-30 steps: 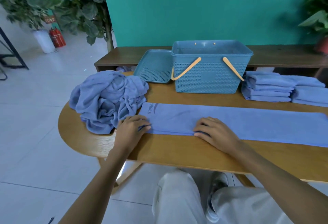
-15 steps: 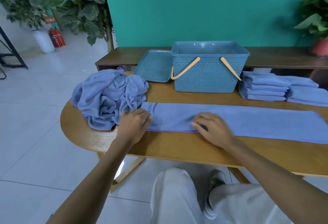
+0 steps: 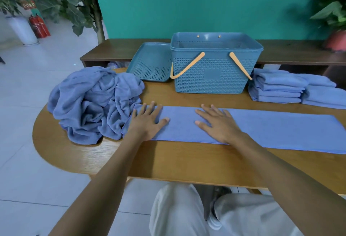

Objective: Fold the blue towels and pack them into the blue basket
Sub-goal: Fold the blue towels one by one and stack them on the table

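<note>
Both hands have moved up from the near edge and now lie flat on the long towel (image 3: 262, 129), covering the gray letters seen before. At far left sits a red can (image 3: 39, 27) with a blurry sign above. A crumpled towel pile (image 3: 93, 103) is next. Left hand (image 3: 148, 121) and right hand (image 3: 217, 123) press down, fingers spread. Farther back stands the blue basket (image 3: 215, 71), lid (image 3: 151, 61) beside it. Folded towels (image 3: 277, 86) sit right.

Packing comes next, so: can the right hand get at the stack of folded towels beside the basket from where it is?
Probably yes. The right hand lies flat on the long towel, and the stack of folded towels sits beyond, right of the basket, with only bare table between.
</note>
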